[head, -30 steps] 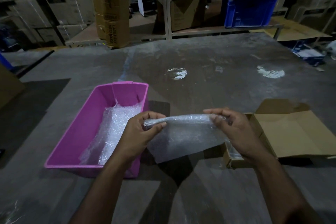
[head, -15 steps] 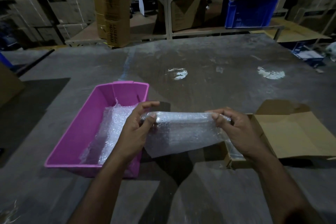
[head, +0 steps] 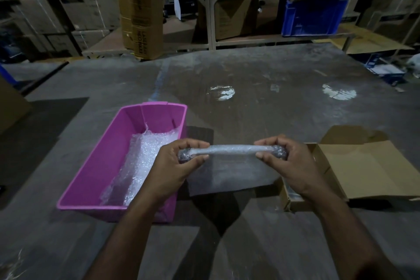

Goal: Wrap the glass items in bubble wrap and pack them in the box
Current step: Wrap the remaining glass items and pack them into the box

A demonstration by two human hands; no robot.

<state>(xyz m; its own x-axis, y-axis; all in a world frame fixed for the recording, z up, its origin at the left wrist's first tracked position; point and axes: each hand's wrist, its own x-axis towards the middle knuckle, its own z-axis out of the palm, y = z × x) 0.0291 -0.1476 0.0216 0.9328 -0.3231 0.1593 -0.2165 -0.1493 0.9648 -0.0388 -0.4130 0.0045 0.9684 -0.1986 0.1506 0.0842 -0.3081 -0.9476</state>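
A dim storeroom stacked with cartons backs a grey table [head: 261, 102]. Above it, between a pink plastic bin [head: 100, 166] lined with bubble wrap and an open cardboard box [head: 363, 170], a long item rolled in bubble wrap [head: 229, 150] lies level, a loose flap hanging below. The left hand [head: 172, 166] and right hand [head: 293, 166] each pinch one end.

Pink bin [head: 91, 177] — brown cardboard box [head: 363, 173] — blue crate [head: 313, 18].

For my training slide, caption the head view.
Both hands, left hand and right hand, roll bubble wrap between pink bin and cardboard box.
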